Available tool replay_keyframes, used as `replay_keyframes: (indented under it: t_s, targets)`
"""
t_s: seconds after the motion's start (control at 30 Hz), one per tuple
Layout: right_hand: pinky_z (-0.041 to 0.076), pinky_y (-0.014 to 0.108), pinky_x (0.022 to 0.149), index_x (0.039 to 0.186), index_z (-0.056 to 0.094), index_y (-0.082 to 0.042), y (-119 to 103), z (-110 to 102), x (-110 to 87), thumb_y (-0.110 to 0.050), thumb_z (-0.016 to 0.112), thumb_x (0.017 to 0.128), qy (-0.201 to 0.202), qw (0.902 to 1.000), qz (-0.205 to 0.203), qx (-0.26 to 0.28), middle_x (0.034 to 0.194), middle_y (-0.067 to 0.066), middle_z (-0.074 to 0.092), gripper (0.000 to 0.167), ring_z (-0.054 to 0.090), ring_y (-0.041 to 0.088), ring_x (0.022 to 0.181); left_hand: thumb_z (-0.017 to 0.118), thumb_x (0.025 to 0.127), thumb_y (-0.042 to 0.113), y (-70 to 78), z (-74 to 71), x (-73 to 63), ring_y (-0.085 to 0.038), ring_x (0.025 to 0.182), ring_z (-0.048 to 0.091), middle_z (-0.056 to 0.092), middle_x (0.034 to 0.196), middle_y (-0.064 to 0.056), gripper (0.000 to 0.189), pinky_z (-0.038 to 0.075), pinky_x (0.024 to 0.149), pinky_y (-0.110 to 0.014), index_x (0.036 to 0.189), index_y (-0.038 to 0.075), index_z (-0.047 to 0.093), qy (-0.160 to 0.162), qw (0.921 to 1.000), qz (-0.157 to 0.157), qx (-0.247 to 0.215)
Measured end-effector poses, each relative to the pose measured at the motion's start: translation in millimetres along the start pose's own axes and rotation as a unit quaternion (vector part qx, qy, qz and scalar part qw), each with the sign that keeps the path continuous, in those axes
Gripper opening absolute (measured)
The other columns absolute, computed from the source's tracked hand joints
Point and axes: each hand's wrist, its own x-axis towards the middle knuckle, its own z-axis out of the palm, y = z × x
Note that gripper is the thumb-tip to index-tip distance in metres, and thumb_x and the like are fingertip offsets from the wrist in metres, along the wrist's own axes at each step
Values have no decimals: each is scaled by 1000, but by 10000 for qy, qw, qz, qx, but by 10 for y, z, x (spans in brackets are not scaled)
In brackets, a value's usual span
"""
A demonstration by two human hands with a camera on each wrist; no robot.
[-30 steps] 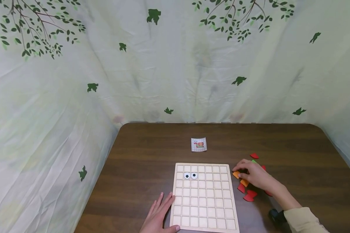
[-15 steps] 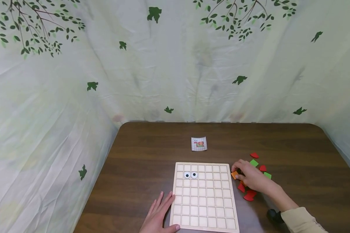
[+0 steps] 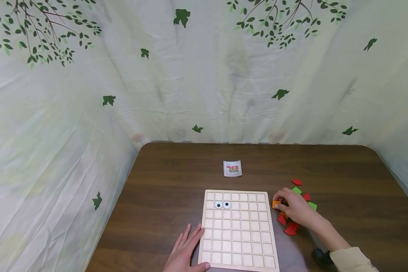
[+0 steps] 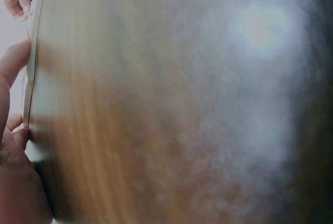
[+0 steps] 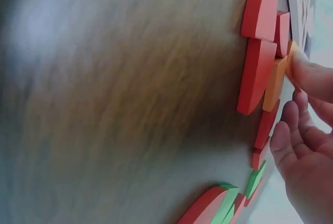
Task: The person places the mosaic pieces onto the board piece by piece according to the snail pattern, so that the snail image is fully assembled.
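A pale wooden grid board (image 3: pixel 236 236) lies on the table, carrying two round eye pieces (image 3: pixel 222 204) in its upper left cells. My left hand (image 3: pixel 185 251) lies along the board's left side, fingers spread and fairly straight, thumb at the lower left corner. Just past the board's right edge, my right hand (image 3: pixel 295 207) pinches an orange square block (image 3: pixel 276 204) between thumb and fingers. In the right wrist view the held orange block (image 5: pixel 292 60) shows partly behind the thumb, near a second orange block (image 5: pixel 274 86) and several red blocks (image 5: pixel 259 11).
Green blocks (image 3: pixel 312 206) and more red blocks (image 3: pixel 290 229) lie around and under the right hand. A small picture card (image 3: pixel 232 169) lies beyond the board on the brown table (image 3: pixel 176 170). A pale curtain (image 3: pixel 210 94) hangs behind. A black wristband item (image 3: pixel 321 257) sits by the right sleeve.
The pinched orange block has turned from slanted to squarer with the board. The right hand has shifted slightly, exposing more of the green blocks. My left hand and the board have stayed put.
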Motion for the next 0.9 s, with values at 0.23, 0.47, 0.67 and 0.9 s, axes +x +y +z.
replay_keyframes:
  t_s: [0.23, 0.47, 0.67, 0.9]
  targets:
    - [48, 29, 64, 91, 67, -18, -58, 44, 25, -7, 74, 87, 360, 9991, 154, 161, 84, -7, 60, 14, 53, 12, 73, 66, 80, 66, -6, 10, -9, -33, 145, 23, 34, 157, 3, 88, -9, 106, -11, 152, 23, 39, -8, 10000, -11, -8]
    - [51, 27, 67, 95, 69, -19, -245, 163, 116, -9, 73, 89, 392, 9966, 84, 724, 84, -10, 65, 13, 59, 10, 74, 66, 81, 66, -10, 20, 12, -31, 146, 21, 34, 157, 2, 88, -9, 107, -12, 152, 23, 38, 46, 10000, 32, 61]
    - [52, 26, 69, 97, 71, -18, -385, 314, 181, -7, 75, 86, 238, 9960, -72, 854, 88, -11, 64, 16, 57, 10, 77, 65, 81, 67, -3, 20, 17, -32, 145, 22, 34, 157, 3, 87, -10, 107, -11, 152, 24, 38, 5, 10000, 5, 19]
    - [52, 27, 73, 96, 73, -18, -524, 430, 209, -8, 77, 84, 28, 9955, -317, 897, 91, -12, 64, 16, 56, 9, 79, 65, 81, 67, -3, 10, 13, -37, 144, 23, 34, 157, 1, 88, -10, 107, -12, 152, 22, 39, -49, 10000, -10, 63]
